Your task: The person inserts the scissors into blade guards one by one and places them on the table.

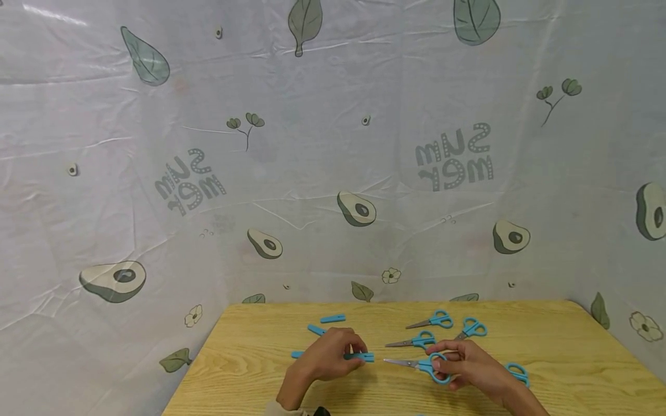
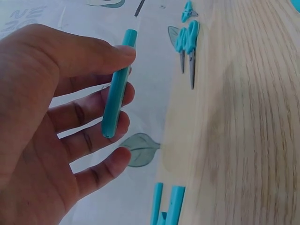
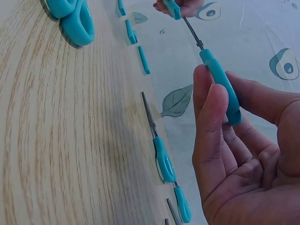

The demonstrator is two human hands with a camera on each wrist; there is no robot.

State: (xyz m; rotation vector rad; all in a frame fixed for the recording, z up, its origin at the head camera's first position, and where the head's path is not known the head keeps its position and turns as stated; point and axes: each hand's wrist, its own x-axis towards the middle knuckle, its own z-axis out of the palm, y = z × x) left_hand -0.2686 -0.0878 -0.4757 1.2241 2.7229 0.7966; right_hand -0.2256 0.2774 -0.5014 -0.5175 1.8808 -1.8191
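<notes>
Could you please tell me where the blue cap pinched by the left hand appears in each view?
Head: the blue cap is near the bottom, slightly right of centre.
Left wrist: left of centre, in the upper part, slightly tilted.
Right wrist: at the top edge, a little right of centre.
Shared landmark: the left hand, which pinches it in all three.
</notes>
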